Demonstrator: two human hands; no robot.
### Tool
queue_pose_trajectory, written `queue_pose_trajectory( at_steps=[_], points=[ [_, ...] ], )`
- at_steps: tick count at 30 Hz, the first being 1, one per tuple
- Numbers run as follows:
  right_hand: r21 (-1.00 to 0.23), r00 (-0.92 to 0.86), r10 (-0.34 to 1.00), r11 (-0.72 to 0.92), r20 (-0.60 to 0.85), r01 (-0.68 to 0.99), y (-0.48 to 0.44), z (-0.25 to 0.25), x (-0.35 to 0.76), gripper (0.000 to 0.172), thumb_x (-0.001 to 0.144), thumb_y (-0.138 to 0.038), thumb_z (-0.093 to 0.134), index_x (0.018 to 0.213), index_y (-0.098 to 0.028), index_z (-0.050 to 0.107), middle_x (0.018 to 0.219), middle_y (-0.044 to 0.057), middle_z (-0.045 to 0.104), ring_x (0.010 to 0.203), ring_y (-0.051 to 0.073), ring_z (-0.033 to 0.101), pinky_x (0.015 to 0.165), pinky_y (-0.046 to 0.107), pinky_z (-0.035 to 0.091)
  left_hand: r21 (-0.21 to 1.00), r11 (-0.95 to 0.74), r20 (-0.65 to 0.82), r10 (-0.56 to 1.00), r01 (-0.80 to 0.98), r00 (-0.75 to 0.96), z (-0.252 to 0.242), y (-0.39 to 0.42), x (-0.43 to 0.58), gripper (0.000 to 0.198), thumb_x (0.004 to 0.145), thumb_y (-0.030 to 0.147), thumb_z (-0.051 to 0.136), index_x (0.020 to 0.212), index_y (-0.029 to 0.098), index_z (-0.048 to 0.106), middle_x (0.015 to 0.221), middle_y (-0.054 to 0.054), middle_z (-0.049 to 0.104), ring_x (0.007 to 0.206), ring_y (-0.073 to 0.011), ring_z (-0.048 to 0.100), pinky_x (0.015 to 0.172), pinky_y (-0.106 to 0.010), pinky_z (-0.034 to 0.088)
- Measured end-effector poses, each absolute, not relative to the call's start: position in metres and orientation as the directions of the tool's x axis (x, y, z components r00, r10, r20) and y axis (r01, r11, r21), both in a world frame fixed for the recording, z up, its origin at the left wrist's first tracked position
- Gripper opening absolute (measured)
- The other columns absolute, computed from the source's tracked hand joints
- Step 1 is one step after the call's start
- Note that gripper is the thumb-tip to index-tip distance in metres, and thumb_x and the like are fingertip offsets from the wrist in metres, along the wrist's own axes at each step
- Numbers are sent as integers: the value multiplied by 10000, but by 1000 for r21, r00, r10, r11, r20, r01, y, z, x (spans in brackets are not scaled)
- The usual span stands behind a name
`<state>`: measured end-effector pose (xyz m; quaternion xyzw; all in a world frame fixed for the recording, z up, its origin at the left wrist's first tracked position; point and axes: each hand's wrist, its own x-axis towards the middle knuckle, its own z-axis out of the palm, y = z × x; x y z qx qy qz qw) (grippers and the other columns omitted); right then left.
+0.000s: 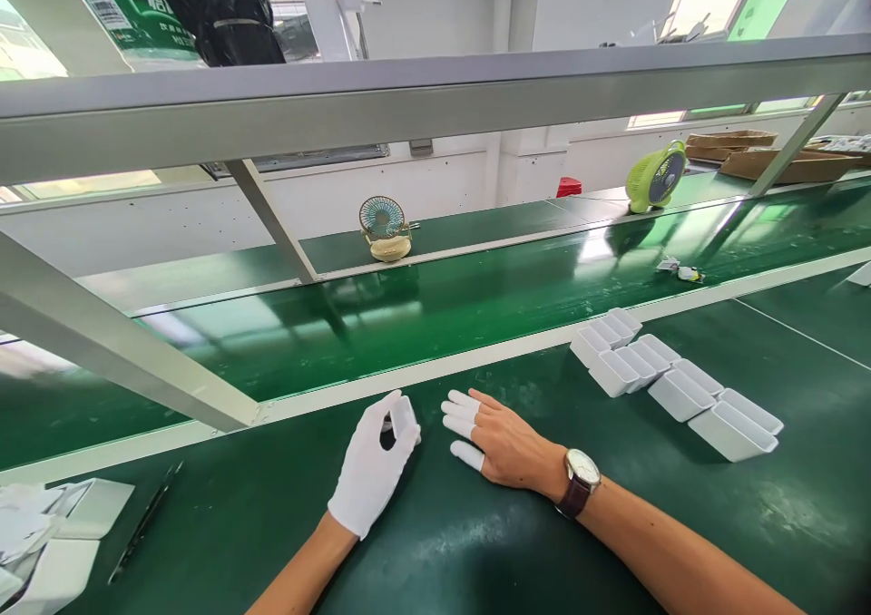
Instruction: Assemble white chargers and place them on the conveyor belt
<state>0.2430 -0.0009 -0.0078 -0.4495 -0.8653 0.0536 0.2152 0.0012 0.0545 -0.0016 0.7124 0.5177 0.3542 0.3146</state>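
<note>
My left hand (373, 470), in a white glove, pinches a small white plastic case (403, 418) just above the green bench, near its front white edge strip. My right hand (500, 443) lies flat on the bench right beside it, fingers stretched out toward the case, with white finger cots on the thumb and fingertips and a watch (580, 479) on the wrist. It holds nothing.
A row of several white plastic trays (670, 382) lies on the bench to the right. White boxes and paper (47, 542) sit at the left, beside a dark flat tool (144, 522). Beyond runs a green conveyor belt (435, 311), with small fans (385, 229) behind it and slanted metal frame bars (122, 352) overhead.
</note>
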Motion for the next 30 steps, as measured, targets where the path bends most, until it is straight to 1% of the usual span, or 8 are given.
queue_pose_trajectory(
  at_steps=[5, 8, 11, 13, 18, 24, 27, 30],
  points=[
    [-326, -680, 691, 719, 245, 614, 9, 1, 247, 447, 1043, -362, 467, 1478, -264, 457, 1443, 45, 588, 1473, 187, 363, 1255, 414, 212, 826, -266, 175, 959, 497, 223, -5, 56, 2, 514, 864, 439, 632, 1312, 190, 591, 1223, -140, 672, 1093, -304, 662, 960, -513, 537],
    [-252, -660, 717, 697, 225, 672, 36, -1, 253, 476, 1020, -397, 516, 1483, -307, 451, 1467, 28, 566, 1455, 209, 398, 1246, 437, 233, 836, -277, 186, 955, 474, 230, -5, 57, 2, 518, 861, 443, 642, 1311, 190, 593, 1243, -144, 668, 1095, -299, 666, 962, -497, 539],
    [-162, -409, 868, 463, 282, 871, 64, -2, 257, 467, 1014, -383, 526, 1434, -178, 521, 1433, 155, 579, 1411, 299, 457, 1221, 535, 245, 828, -284, 187, 953, 484, 239, -4, 57, 2, 503, 869, 427, 627, 1315, 196, 591, 1292, -142, 648, 1106, -293, 662, 971, -493, 536],
    [-139, -319, 893, 377, 318, 916, 71, -1, 254, 445, 1038, -331, 463, 1393, -76, 547, 1418, 246, 559, 1423, 345, 427, 1206, 595, 226, 824, -290, 187, 950, 486, 250, -3, 58, 1, 504, 878, 424, 610, 1325, 194, 581, 1309, -141, 638, 1110, -290, 660, 975, -493, 536],
    [-86, -467, 836, 508, 286, 857, 42, -2, 237, 429, 1040, -387, 453, 1350, -128, 597, 1435, 189, 560, 1420, 302, 439, 1213, 517, 288, 819, -328, 219, 937, 470, 271, -5, 58, 1, 469, 876, 438, 609, 1284, 208, 599, 1266, -112, 663, 1085, -277, 674, 967, -478, 547],
    [-61, -554, 790, 587, 262, 807, 6, -4, 232, 430, 1043, -344, 444, 1381, -101, 551, 1409, 202, 572, 1411, 323, 447, 1198, 534, 337, 843, -307, 254, 951, 442, 177, -5, 55, 3, 531, 840, 412, 647, 1322, 209, 555, 1346, -129, 601, 1167, -293, 633, 972, -480, 548],
    [-68, -548, 781, 590, 298, 804, -1, -6, 229, 410, 1031, -320, 468, 1356, -91, 567, 1405, 211, 570, 1410, 338, 446, 1189, 528, 364, 860, -240, 190, 970, 450, 154, -5, 54, 4, 642, 798, 402, 691, 1372, 188, 498, 1383, -146, 562, 1145, -293, 640, 985, -487, 539],
    [-89, -552, 757, 613, 349, 785, -5, -12, 225, 427, 1017, -297, 496, 1382, -81, 542, 1419, 217, 559, 1430, 346, 417, 1188, 547, 367, 864, -197, 130, 976, 463, 174, -5, 53, 6, 625, 813, 388, 674, 1367, 169, 487, 1325, -139, 599, 1115, -278, 646, 1016, -492, 514]
  ],
)
